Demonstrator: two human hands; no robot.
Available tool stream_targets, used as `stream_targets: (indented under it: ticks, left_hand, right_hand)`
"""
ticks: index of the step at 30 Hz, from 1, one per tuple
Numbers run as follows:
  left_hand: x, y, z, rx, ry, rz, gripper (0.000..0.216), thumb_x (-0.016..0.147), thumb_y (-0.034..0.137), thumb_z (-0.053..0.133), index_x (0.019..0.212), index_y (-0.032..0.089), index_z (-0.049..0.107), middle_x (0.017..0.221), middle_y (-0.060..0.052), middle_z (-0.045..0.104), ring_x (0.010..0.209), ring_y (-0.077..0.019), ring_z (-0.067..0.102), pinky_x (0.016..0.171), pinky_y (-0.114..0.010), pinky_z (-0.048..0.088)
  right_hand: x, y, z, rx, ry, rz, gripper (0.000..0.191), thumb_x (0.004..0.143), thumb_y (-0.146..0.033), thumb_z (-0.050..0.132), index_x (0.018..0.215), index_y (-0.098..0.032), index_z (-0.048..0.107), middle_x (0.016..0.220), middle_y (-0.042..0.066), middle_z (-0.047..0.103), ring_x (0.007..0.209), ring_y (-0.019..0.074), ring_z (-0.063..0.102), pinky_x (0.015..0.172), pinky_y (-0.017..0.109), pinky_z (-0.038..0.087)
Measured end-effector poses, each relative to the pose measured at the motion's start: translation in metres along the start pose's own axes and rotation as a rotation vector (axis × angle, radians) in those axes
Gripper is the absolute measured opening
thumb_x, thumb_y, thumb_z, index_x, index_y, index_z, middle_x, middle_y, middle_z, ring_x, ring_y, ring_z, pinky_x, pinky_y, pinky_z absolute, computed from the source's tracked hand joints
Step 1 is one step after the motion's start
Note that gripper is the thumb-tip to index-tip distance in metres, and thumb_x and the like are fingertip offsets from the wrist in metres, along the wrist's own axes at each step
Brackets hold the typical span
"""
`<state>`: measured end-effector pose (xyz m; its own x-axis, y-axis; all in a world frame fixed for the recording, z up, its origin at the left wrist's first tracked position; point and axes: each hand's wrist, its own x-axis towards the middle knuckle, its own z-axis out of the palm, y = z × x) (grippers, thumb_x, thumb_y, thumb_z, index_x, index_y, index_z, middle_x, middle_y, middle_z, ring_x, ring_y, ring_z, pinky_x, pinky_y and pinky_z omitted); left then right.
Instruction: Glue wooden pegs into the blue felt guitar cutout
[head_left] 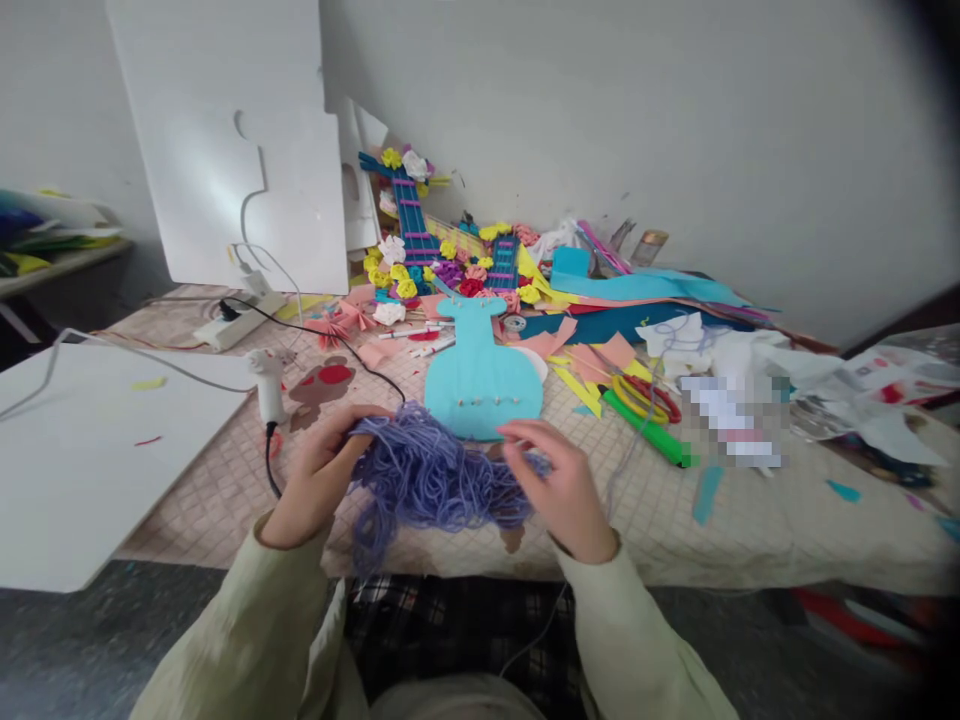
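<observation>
A loose bundle of purple-blue yarn (442,470) lies across the table's front edge, with loops hanging down at its left. My left hand (322,465) is closed on the left end of this bundle. At its right end is my right hand (559,485), with thumb and fingertips drawn close together as in a pinch. Whatever they hold, if anything, is too small to make out. Just beyond the yarn lies a light-blue guitar-shaped cutout (484,375), with a row of small pins across its lower part and more at its top.
A white glue gun (266,385) with a black cord stands left of the yarn, near a power strip (236,315). On the right lie yellow-handled scissors (641,400), a green cutter (649,430) and crumpled plastic (795,370). Paper-flower decorations (405,270) fill the back.
</observation>
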<state>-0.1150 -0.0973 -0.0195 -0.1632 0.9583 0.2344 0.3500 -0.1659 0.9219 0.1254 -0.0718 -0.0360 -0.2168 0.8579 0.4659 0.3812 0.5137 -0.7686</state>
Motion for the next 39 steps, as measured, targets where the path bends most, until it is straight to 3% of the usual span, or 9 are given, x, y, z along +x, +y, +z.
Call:
stream_targets:
  ticks: [5,9,19,22,25,29,34,36,39]
  left_hand:
    - [-0.006,0.008,0.006,-0.078,-0.086,0.048,0.015,0.077,0.026,0.050,0.082,0.021,0.063,0.082,-0.003,0.064,0.076,-0.0155,0.057,0.066,-0.025,0.045]
    - [-0.004,-0.003,0.007,-0.137,0.031,-0.004,0.013,0.074,0.026,0.055,0.082,0.018,0.060,0.072,-0.001,0.059,0.063,-0.0123,0.051,0.056,-0.023,0.042]
    - [0.012,-0.019,-0.003,-0.371,0.430,-0.044,0.010,0.067,0.022,0.055,0.076,0.019,0.054,0.064,0.004,0.049,0.056,-0.0069,0.045,0.053,-0.017,0.038]
    - [0.013,-0.023,-0.013,-0.245,0.351,-0.063,0.016,0.065,0.020,0.052,0.080,0.018,0.056,0.074,0.001,0.055,0.070,-0.0122,0.052,0.065,-0.023,0.042]
    - [0.007,-0.022,-0.019,-0.133,0.253,-0.090,0.030,0.060,0.014,0.048,0.087,0.018,0.061,0.098,-0.004,0.061,0.099,-0.0215,0.050,0.086,-0.033,0.039]
    - [-0.011,-0.007,-0.005,0.142,0.120,0.089,0.037,0.072,0.019,0.049,0.108,0.022,0.055,0.119,-0.003,0.054,0.116,-0.0244,0.042,0.099,-0.039,0.030]
    - [-0.025,-0.004,0.036,0.632,-0.265,0.372,0.062,0.072,0.032,0.060,0.129,0.021,0.037,0.127,-0.009,0.049,0.119,-0.0267,0.040,0.102,-0.046,0.028]
    - [-0.025,-0.013,0.044,0.742,-0.284,0.380,0.063,0.071,0.024,0.060,0.130,0.020,0.037,0.114,-0.009,0.057,0.110,-0.0269,0.047,0.099,-0.048,0.030]
    - [-0.023,-0.024,0.041,0.704,-0.214,0.395,0.051,0.066,0.002,0.047,0.114,0.019,0.052,0.096,-0.006,0.059,0.094,-0.0228,0.053,0.087,-0.041,0.041]
  right_hand:
    - [0.011,-0.011,0.033,-0.040,-0.148,-0.025,0.023,0.073,-0.015,0.056,0.095,-0.017,0.063,0.087,0.003,0.064,0.076,0.0131,0.058,0.073,0.025,0.046]
    - [0.007,-0.007,0.023,-0.067,-0.016,0.044,0.017,0.077,-0.016,0.048,0.084,-0.016,0.064,0.076,0.002,0.064,0.065,0.0112,0.056,0.064,0.023,0.045]
    - [-0.008,0.028,-0.012,-0.328,0.315,0.176,0.018,0.073,-0.017,0.050,0.083,-0.015,0.065,0.082,0.006,0.064,0.074,0.0177,0.058,0.071,0.031,0.045]
    - [-0.016,0.026,-0.018,-0.197,0.178,0.208,0.017,0.075,-0.020,0.052,0.087,-0.018,0.065,0.084,0.004,0.065,0.074,0.0155,0.059,0.069,0.028,0.048]
    - [-0.025,0.013,-0.020,0.048,-0.138,0.226,0.027,0.076,-0.027,0.057,0.102,-0.020,0.061,0.097,0.004,0.064,0.082,0.0149,0.059,0.073,0.027,0.049]
    - [-0.032,0.000,-0.020,0.193,-0.426,0.195,0.027,0.082,-0.028,0.052,0.108,-0.023,0.059,0.101,0.004,0.063,0.083,0.0133,0.060,0.075,0.027,0.050]
    - [-0.033,0.012,-0.008,-0.018,-0.270,0.179,0.031,0.078,-0.017,0.051,0.108,-0.021,0.058,0.097,0.005,0.061,0.063,0.0098,0.056,0.063,0.026,0.049]
    - [-0.034,0.019,-0.001,-0.144,-0.245,0.155,0.034,0.072,-0.011,0.054,0.104,-0.020,0.060,0.091,0.004,0.061,0.058,0.0092,0.053,0.060,0.026,0.047]
    - [-0.036,0.023,0.001,-0.216,-0.205,0.136,0.013,0.073,-0.012,0.054,0.078,-0.019,0.064,0.070,0.000,0.061,0.059,0.0108,0.054,0.058,0.024,0.044]
